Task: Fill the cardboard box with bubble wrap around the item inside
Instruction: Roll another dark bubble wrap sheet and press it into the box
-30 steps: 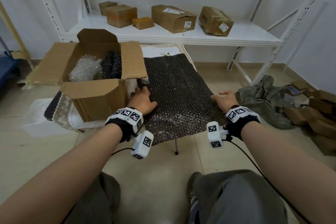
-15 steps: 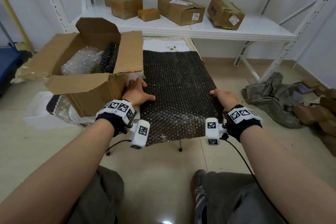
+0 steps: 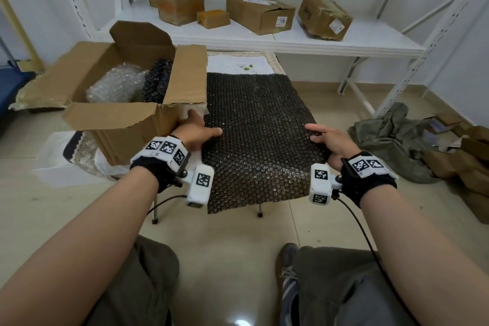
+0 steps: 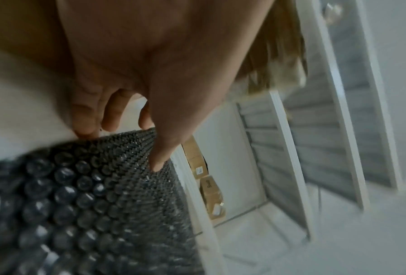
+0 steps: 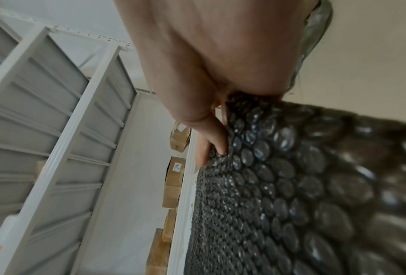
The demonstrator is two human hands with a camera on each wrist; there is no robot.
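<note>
Hands grip opposite edges of the dark bubble-wrap sheet [image 3: 260, 137]: left hand [image 3: 194, 132] and right hand [image 3: 328, 140] pinch it. Next, probably lifting it into the open brown cardboard box [image 3: 127, 124].

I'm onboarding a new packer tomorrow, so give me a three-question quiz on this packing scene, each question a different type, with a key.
1. True or false: both hands grip the dark bubble wrap sheet by its side edges.
2. Multiple choice: the open cardboard box already holds A) nothing, B) a clear bubble wrap bundle beside a dark roll, C) folded cloth.
3. Fill in: the open box stands to the ____ of the dark sheet, from the person's side.

Key:
1. True. The left hand holds the left edge and the right hand the right edge, thumb on top and fingers under it.
2. B.
3. Left.
</note>
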